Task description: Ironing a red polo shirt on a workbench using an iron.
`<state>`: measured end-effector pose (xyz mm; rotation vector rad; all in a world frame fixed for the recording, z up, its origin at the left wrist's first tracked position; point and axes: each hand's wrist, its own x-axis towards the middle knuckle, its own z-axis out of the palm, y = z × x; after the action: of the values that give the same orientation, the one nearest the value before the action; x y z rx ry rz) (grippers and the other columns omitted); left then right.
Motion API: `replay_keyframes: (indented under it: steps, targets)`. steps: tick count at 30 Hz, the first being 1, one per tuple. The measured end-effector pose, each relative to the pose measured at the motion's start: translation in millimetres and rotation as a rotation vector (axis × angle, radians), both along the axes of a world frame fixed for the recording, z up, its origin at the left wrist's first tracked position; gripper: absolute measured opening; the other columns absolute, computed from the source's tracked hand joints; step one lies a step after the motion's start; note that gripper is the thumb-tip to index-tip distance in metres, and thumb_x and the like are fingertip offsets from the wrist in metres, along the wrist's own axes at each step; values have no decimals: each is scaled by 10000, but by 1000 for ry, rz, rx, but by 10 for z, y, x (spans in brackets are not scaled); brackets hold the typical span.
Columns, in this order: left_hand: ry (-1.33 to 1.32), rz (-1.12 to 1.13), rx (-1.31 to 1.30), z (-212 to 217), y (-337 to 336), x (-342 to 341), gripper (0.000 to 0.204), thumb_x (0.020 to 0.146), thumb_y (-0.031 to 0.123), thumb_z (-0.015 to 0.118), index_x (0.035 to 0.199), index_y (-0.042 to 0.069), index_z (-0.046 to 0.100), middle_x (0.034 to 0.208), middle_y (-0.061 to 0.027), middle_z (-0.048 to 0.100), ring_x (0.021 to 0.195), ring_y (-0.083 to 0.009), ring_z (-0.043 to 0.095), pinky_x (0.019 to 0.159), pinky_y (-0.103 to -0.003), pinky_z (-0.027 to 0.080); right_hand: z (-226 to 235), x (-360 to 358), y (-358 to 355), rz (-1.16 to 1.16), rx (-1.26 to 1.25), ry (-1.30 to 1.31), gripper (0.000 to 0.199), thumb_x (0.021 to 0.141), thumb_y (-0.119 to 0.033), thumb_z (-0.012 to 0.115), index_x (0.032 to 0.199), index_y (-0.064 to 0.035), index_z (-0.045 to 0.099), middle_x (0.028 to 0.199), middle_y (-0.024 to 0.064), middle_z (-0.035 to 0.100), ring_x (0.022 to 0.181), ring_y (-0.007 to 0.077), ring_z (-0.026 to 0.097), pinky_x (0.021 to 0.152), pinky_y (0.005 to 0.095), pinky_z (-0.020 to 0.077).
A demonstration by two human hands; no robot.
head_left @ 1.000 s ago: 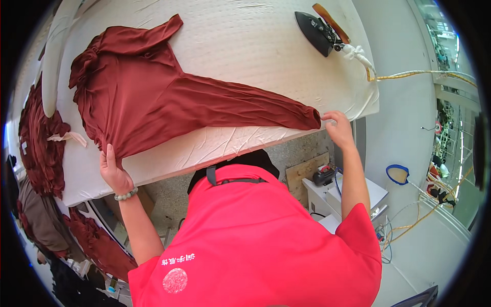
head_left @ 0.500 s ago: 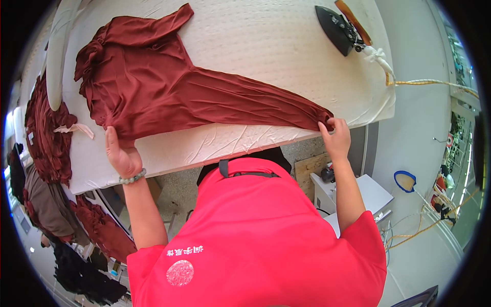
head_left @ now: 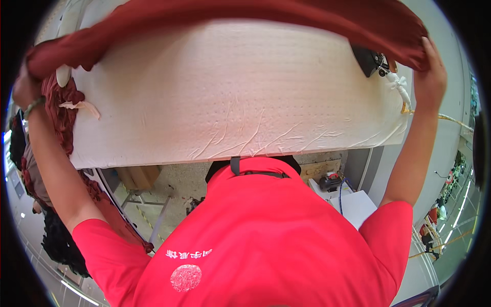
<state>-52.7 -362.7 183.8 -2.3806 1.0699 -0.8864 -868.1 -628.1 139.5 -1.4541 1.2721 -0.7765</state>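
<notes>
A dark red garment (head_left: pixel 255 13) is lifted off the white padded ironing table (head_left: pixel 235 102) and stretched across the top of the view. My left hand (head_left: pixel 24 87) grips its left end at the far left. My right hand (head_left: pixel 429 71) grips its right end, raised above the table's right side. Both arms are held up and wide apart. The cloth partly hides the black iron (head_left: pixel 371 61) at the table's right.
A pile of dark red garments (head_left: pixel 59 110) hangs off the table's left end, with more dark clothes (head_left: pixel 61 245) below. A white cord bundle (head_left: pixel 401 87) lies by the iron. Under the table are a cardboard box (head_left: pixel 138 176), a metal frame and a white cabinet (head_left: pixel 358 207).
The garment lay flat on the table, held by both hands at its near edge. Both hands have now lifted it up and away, leaving the tabletop bare.
</notes>
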Motion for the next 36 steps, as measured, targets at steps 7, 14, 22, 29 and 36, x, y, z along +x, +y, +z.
replay_keyframes:
  steps: [7, 14, 22, 29, 36]
  targets:
    - [1061, 54, -305, -1925, 1409, -2250, 475, 1028, 463, 529, 1014, 11, 673, 966, -230, 687, 896, -428, 631, 808, -476, 493, -1214, -708, 618, 177, 384, 339, 604, 949, -267, 704, 1440, 33, 521, 1109, 53, 699, 898, 91, 622, 796, 272, 505]
    - [1596, 535, -1031, -2281, 2028, -3006, 237, 1013, 280, 642, 1001, 45, 674, 882, -60, 703, 803, -149, 660, 761, -316, 543, -1311, -678, 1073, 81, 459, 423, 436, 974, -239, 670, 1318, 24, 621, 990, -12, 700, 863, 71, 615, 755, 239, 486]
    - [1885, 443, -1122, -1895, 1996, -3035, 180, 995, 191, 662, 1096, 42, 668, 1002, -43, 727, 828, -137, 690, 741, -295, 574, -1364, -694, 1129, 13, 640, 224, 353, 998, -257, 627, 1224, 9, 676, 1058, 24, 730, 910, 86, 667, 787, 263, 531]
    - [1919, 613, -1201, -2049, 2281, -3040, 212, 979, 200, 670, 1120, 41, 675, 1053, -53, 724, 887, -160, 703, 771, -304, 574, -1204, -586, 1400, -77, 695, 12, 340, 1009, -212, 591, 1256, 13, 659, 1096, 57, 729, 936, 113, 686, 835, 280, 542]
    - [1885, 595, -1318, -2221, 2568, -2879, 127, 951, 129, 649, 1047, 57, 692, 1047, -40, 724, 907, -148, 687, 750, -305, 563, -1228, -867, 1233, 110, 496, 193, 318, 980, -135, 579, 1249, 16, 656, 1137, 80, 725, 970, 166, 699, 879, 326, 550]
